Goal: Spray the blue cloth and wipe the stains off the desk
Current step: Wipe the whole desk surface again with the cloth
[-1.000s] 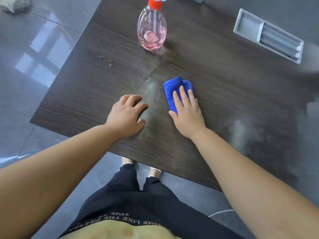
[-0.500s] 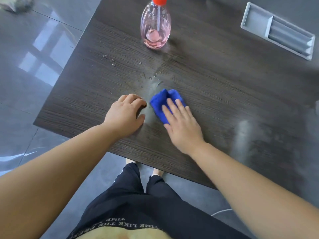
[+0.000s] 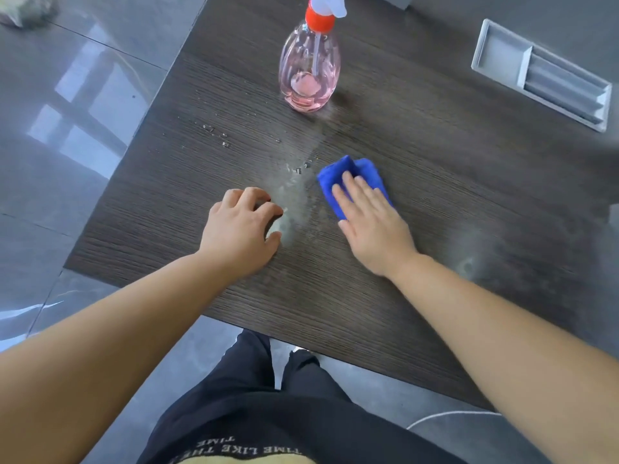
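— Where was the cloth (image 3: 348, 170)?
— Under my right hand (image 3: 375, 226), whose straight fingers pressed it flat on the worktop (image 3: 452, 169).
— And your left hand (image 3: 239, 229)?
— Loosely curled, gripping nothing, fingertips on the worktop. The wet stain (image 3: 294, 199) lay between my hands, and the bottle (image 3: 310, 72) stood beyond them.

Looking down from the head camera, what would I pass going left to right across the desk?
Left hand → pale wet stain → blue cloth → grey tray. The spray bottle and right hand overlap these, so I leave them out.
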A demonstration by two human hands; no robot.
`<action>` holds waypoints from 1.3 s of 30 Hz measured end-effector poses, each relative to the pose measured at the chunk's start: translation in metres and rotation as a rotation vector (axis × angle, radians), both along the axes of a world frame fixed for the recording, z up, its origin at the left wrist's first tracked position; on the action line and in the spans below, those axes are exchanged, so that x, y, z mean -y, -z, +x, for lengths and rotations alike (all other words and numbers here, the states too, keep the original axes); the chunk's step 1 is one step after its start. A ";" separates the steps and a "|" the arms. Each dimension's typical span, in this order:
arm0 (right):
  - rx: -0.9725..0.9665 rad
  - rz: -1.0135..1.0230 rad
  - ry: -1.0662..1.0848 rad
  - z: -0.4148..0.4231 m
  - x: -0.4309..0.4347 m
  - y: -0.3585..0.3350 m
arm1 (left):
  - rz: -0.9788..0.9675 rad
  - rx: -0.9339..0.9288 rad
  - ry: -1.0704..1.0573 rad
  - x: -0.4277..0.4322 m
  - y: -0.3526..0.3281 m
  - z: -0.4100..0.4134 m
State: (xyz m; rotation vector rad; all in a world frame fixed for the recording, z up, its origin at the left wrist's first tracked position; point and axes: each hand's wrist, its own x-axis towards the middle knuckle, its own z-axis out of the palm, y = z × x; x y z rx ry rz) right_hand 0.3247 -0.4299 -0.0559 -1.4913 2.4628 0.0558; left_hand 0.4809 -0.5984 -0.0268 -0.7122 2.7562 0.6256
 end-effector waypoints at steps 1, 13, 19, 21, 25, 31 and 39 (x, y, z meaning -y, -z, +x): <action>-0.017 0.019 0.047 -0.015 0.002 0.000 | 0.003 0.004 0.006 0.000 0.000 0.000; -0.002 -0.048 -0.047 0.017 0.017 0.004 | 0.052 -0.099 -0.150 0.018 0.002 0.000; -0.030 -0.058 0.223 0.020 0.069 0.008 | -0.024 -0.059 -0.227 0.030 0.002 0.016; -0.005 -0.068 0.013 0.049 0.073 0.007 | -0.026 -0.078 -0.270 0.033 0.002 0.018; 0.025 -0.024 -0.151 0.034 0.074 0.004 | -0.044 -0.094 -0.275 0.043 0.005 0.030; -0.012 0.000 0.000 0.006 0.188 0.002 | -0.006 -0.144 -0.242 0.048 0.007 0.038; 0.010 0.013 -0.092 0.005 0.262 0.002 | 0.084 -0.283 -0.323 0.053 0.007 0.048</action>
